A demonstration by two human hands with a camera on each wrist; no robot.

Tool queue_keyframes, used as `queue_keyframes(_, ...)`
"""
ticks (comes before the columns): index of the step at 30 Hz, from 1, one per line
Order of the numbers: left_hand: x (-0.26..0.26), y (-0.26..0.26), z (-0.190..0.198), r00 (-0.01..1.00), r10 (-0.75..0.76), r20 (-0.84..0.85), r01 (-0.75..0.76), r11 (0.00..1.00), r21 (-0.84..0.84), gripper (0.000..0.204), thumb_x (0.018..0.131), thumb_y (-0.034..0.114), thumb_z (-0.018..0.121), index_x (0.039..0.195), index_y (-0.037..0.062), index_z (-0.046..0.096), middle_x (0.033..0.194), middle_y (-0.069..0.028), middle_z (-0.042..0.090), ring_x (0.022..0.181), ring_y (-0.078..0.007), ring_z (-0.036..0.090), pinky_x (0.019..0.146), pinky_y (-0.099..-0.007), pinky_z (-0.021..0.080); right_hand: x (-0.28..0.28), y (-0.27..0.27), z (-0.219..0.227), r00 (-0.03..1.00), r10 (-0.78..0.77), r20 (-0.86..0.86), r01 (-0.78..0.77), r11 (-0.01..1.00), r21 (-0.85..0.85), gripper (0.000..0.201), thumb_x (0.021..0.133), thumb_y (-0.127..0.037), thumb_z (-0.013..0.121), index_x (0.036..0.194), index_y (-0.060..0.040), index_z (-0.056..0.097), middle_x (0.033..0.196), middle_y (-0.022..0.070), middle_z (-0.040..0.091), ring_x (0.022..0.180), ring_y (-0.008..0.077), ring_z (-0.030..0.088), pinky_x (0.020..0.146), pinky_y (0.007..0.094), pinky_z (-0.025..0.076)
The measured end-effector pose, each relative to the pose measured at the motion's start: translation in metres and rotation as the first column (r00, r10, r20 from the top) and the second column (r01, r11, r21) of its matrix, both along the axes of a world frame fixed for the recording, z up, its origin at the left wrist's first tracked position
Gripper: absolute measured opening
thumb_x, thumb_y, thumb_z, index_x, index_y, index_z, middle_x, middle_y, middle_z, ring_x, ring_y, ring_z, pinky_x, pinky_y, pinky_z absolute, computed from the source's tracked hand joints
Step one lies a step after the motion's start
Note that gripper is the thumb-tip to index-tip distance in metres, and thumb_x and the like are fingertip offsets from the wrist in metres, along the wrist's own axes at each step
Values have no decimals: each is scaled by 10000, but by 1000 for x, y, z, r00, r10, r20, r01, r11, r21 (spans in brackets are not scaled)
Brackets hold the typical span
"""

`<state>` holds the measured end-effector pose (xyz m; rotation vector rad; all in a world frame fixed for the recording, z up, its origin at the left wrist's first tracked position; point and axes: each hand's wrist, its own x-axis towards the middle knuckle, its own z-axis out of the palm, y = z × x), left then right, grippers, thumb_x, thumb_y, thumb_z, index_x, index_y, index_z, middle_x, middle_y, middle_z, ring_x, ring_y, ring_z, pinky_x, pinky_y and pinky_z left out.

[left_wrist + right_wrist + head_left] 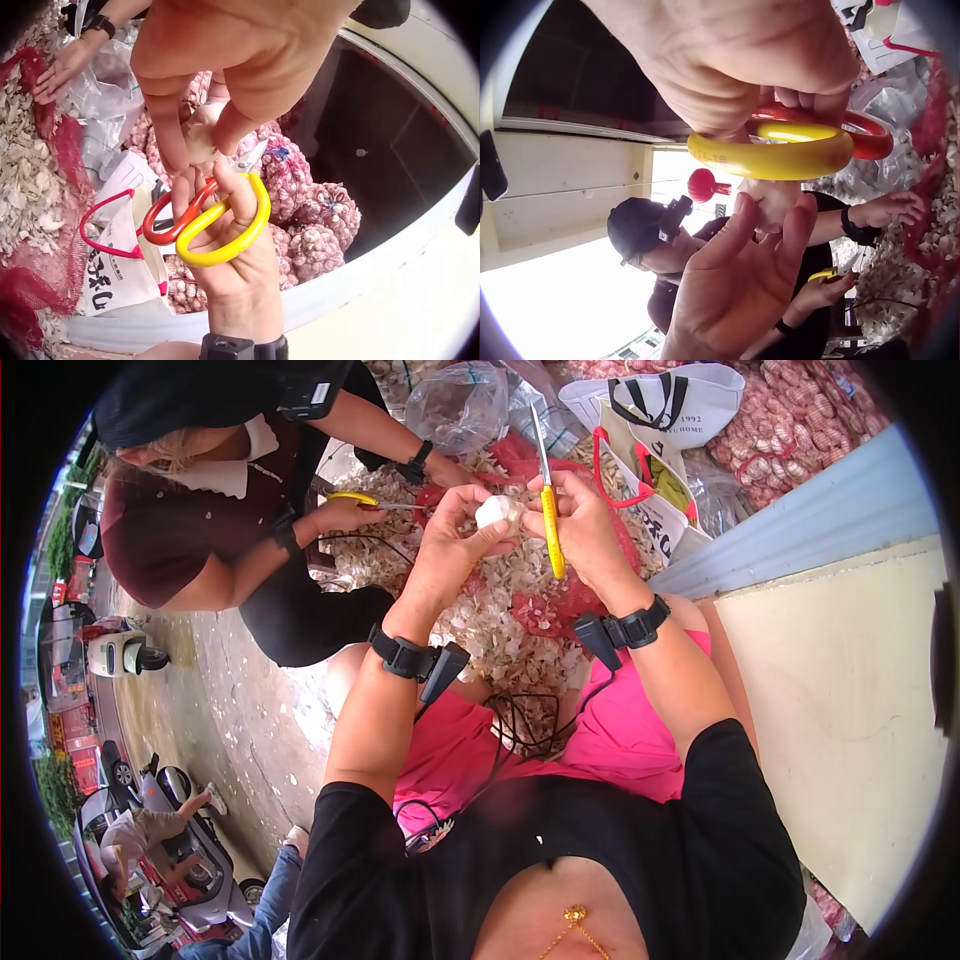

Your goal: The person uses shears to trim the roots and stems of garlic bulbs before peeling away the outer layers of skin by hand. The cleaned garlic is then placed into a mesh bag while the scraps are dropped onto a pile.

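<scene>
A whitish garlic bulb is pinched between the thumb and fingers of my left hand. My right hand holds scissors with yellow and red handles, the blades pointing away from me in the head view. Its fingertips are close against the bulb's right side. In the left wrist view the red handle loop and the yellow loop lie across the right palm, near the bulb. The right wrist view has the bulb held from below by the left fingers.
Loose peelings and red netting lie below the hands. Another person sits at the left with yellow-handled scissors. White bags and netted garlic stand at the back right, beside a pale blue edge.
</scene>
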<state>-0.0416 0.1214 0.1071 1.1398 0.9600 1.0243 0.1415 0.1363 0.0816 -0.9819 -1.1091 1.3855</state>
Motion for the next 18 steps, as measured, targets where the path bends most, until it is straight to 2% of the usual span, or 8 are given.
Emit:
queue_keyframes(4, -2, -1, 2, 988, -23, 155, 42, 991, -126, 299, 973, 59, 581, 1248, 64, 464, 1177, -128, 624, 983, -260, 686, 861, -319, 591, -1, 1, 0, 999, -43, 18, 41, 994, 99, 334, 791, -2, 724, 1098, -43, 598, 773, -3, 628, 652, 38, 550, 559, 218, 424)
queue_keyframes(6, -4, -1, 3, 974, -20, 226, 63, 981, -186, 308, 983, 78, 569, 1273, 59, 463, 1189, -139, 629, 999, -277, 686, 866, -325, 591, 0, 1, -3, 998, -56, -30, 57, 997, 44, 333, 781, 25, 694, 1091, -45, 595, 758, -9, 615, 631, 45, 548, 548, 219, 422)
queue_keyframes(8, -9, 1, 0, 915, -50, 400, 172, 946, -276, 336, 1002, 113, 541, 1320, 47, 455, 1201, -150, 629, 1026, -300, 682, 874, -335, 591, 3, 1, -4, 996, -79, -31, 80, 997, 10, 338, 775, 37, 679, 1091, -46, 593, 752, -9, 610, 624, 52, 549, 542, 221, 421)
queue_keyframes(9, -10, 2, 0, 915, -52, 400, 174, 946, -275, 336, 1002, 113, 541, 1320, 47, 455, 1201, -150, 629, 1026, -300, 682, 874, -335, 591, 4, 1, -4, 994, -103, -29, 103, 994, -24, 344, 770, 48, 664, 1092, -47, 591, 745, -9, 605, 618, 60, 551, 536, 223, 420)
queue_keyframes(11, -13, 2, -1, 832, -69, 550, 263, 922, -283, 341, 1017, 131, 512, 1342, 45, 454, 1205, -153, 626, 1022, -303, 682, 879, -332, 590, 6, 1, -7, 989, -133, -66, 130, 991, -44, 362, 763, 54, 647, 1104, -49, 582, 756, -5, 603, 631, 74, 566, 532, 233, 431)
queue_keyframes(15, -6, 1, -1, 881, -17, 474, 182, 935, -305, 340, 1008, 107, 526, 1335, 41, 458, 1205, -149, 625, 1015, -298, 684, 873, -328, 592, 7, -9, 10, 968, -155, -198, 142, 987, -79, 344, 823, 3, 714, 1129, -54, 568, 883, 44, 666, 739, 85, 637, 611, 225, 510)
queue_keyframes(17, -2, 1, 0, 931, -70, 358, 168, 954, -250, 336, 999, 84, 536, 1326, 40, 471, 1201, -144, 627, 1008, -290, 687, 866, -324, 594, 9, -12, 16, 975, -19, -220, 0, 996, -86, 346, 839, -24, 737, 1138, -53, 564, 913, 65, 683, 771, 89, 655, 649, 221, 529)
queue_keyframes(18, 0, 1, -1, 931, -72, 358, 170, 953, -252, 336, 999, 84, 536, 1326, 40, 471, 1201, -144, 627, 1008, -290, 687, 866, -324, 594, 9, -13, 16, 975, -22, -220, 3, 996, -88, 346, 839, -24, 737, 1138, -53, 564, 913, 65, 683, 771, 89, 655, 649, 221, 529)
